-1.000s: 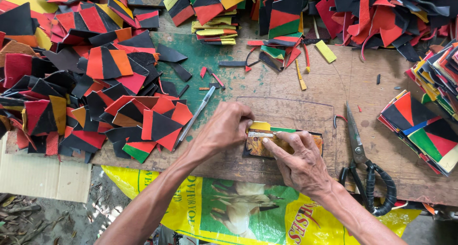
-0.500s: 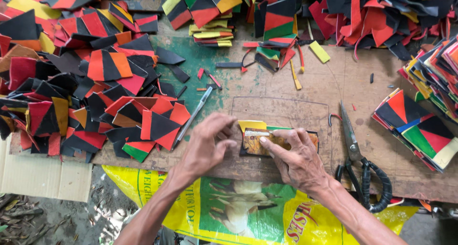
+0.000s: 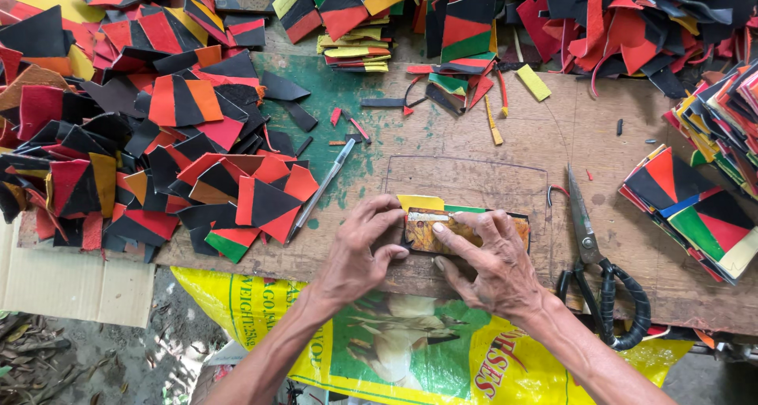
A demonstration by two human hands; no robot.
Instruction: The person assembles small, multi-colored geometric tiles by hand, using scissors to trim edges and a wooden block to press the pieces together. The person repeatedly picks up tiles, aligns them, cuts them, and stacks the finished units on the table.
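Template block (image 3: 466,230) | both our hands (image 3: 359,255) (image 3: 493,263) press it flat, fingers spread, nothing gripped | sewn stacks (image 3: 695,208) done, loose scraps (image 3: 158,136) remain

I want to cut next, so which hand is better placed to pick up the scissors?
Right, probably. The right hand rests on the rectangular template close beside the scissors, while the left hand is on the template's far side.

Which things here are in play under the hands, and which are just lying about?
In play: left hand and right hand pressing the worn rectangular template onto stacked coloured pieces.
Lying about: scissors, pen, heaped scraps, yellow sack.
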